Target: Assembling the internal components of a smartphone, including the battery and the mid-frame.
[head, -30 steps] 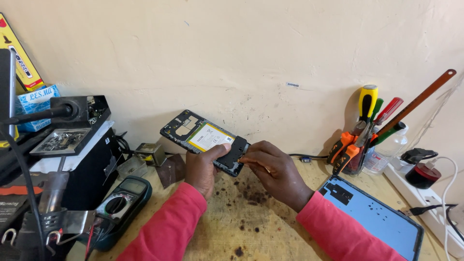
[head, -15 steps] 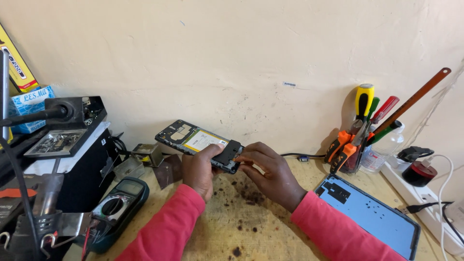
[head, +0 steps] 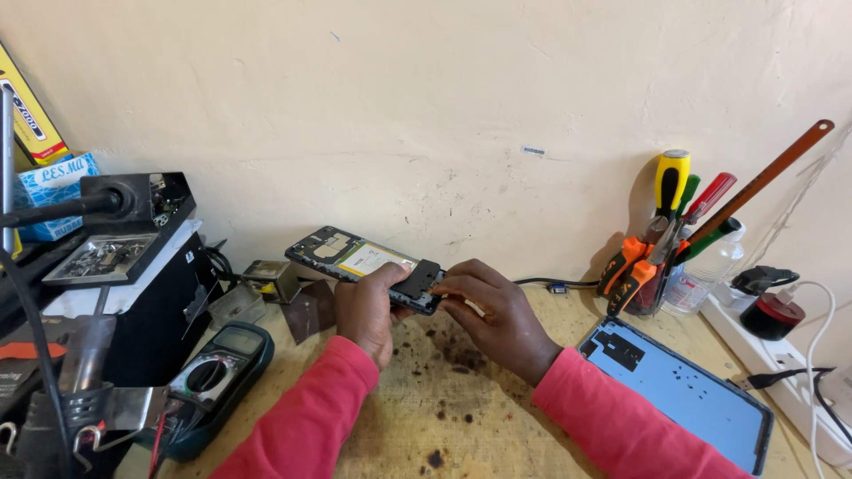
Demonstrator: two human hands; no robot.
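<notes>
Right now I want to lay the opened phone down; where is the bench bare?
Bare wood lies between the two pink sleeves, below the opened black phone held by left hand and right hand. A smaller patch lies between the dark green multimeter and the left sleeve. Crowded: left edge, and right by the blue phone back cover.

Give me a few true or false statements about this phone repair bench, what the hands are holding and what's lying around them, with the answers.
1. Both hands hold the opened phone above the bench. True: the left hand and right hand grip its near end.
2. The multimeter lies by the right sleeve. False: it lies by the left sleeve.
3. The blue back cover lies flat on the bench. True.
4. The screwdrivers and pliers lie scattered on the bench. False: they stand in a holder by the wall.
</notes>
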